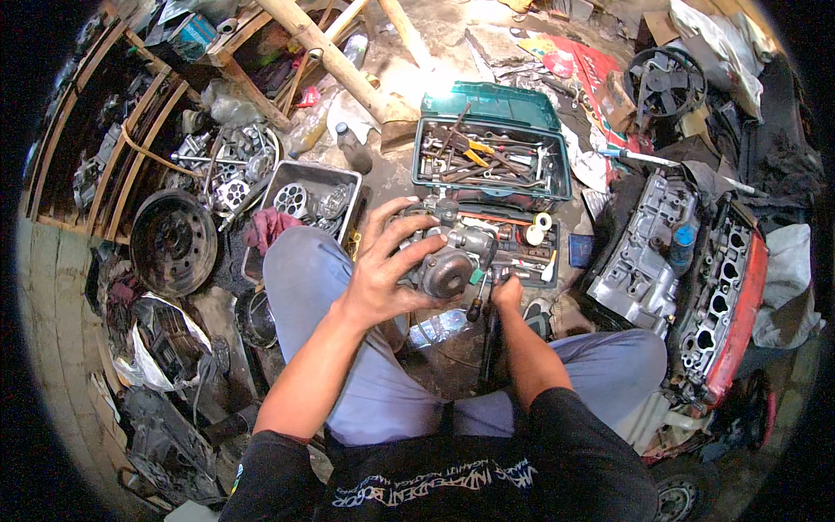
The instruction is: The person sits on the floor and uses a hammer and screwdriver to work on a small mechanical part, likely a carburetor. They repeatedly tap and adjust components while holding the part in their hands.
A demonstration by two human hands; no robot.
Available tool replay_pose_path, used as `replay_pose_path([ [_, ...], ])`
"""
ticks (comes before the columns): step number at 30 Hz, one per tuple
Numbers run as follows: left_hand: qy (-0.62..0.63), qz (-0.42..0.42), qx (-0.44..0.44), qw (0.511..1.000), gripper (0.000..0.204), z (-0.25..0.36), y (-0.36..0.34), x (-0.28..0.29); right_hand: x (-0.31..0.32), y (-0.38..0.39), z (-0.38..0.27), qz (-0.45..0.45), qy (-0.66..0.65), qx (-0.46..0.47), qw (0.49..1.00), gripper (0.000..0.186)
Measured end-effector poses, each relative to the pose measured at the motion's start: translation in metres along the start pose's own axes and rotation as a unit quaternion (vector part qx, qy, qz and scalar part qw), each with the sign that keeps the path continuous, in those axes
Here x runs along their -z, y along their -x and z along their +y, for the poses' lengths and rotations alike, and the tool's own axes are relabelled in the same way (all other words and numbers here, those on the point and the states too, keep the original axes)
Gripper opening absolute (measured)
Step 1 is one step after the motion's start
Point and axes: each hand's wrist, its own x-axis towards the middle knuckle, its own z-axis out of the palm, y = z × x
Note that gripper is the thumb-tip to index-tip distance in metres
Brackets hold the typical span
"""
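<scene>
My left hand [391, 265] is wrapped round a grey metal carburetor [448, 271] with a round domed cap, held up between my knees. My right hand [507, 294] is closed close by the carburetor's right side. Its fingers are mostly hidden, so what it grips I cannot make out. A screwdriver [475, 310] with a dark handle shows just left of that hand. Below the hand a black rod-like thing [489, 348] runs down toward my lap. Behind the carburetor lies a tool tray [544, 280], partly covered by it.
Beyond stands an open green toolbox [561, 174] full of pliers and wrenches. To the left are a grey bin [352, 187] of metal parts, a wheel rim [174, 244] and a dark bottle [352, 148]. Engine covers [644, 252] and a cylinder head [709, 313] lie at the right.
</scene>
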Motion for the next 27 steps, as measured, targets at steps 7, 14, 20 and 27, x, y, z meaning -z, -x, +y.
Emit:
replay_pose_path([
  [7,0.022,-0.04,-0.021,0.999,0.073,0.001,-0.007,-0.006,-0.024,0.058,-0.003,0.003,0.158,0.14,0.977,0.024],
  [14,0.067,0.005,-0.017,0.998,0.071,0.005,-0.01,-0.011,-0.028,0.044,0.007,-0.031,0.195,0.135,0.971,0.02],
  [20,0.079,0.027,-0.027,0.996,0.07,0.011,-0.012,-0.011,-0.036,0.031,0.006,-0.085,0.098,0.072,0.989,0.031],
  [27,0.201,0.074,-0.011,0.977,0.074,0.019,-0.015,-0.018,0.063,-0.005,-0.04,-0.038,-0.341,0.168,0.924,0.034],
])
